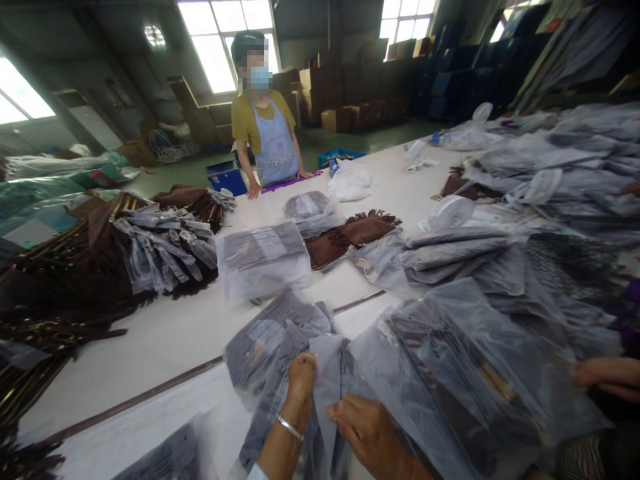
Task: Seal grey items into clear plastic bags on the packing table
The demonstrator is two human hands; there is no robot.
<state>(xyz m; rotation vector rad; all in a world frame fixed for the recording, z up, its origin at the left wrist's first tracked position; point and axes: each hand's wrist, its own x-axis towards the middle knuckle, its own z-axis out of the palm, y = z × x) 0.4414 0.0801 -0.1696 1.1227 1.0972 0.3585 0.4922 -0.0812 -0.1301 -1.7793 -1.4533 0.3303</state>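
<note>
White table [150, 343] under bag [325, 377]. Bagged goods [445, 363] heaped right of bag. Brown fringed pile [55, 273] left of bag, well apart. Co-worker [274, 137] far beyond bag. Bag between both hands. Fan [451, 212] beyond bag, toward right. Right hand [366, 427] at bag's right side, fingers curled narrow; impossible to tell whether gripping it. Left hand [301, 375] at bag's upper edge, fingers closed on it. Bracelet [290, 427] left of bag.
</note>
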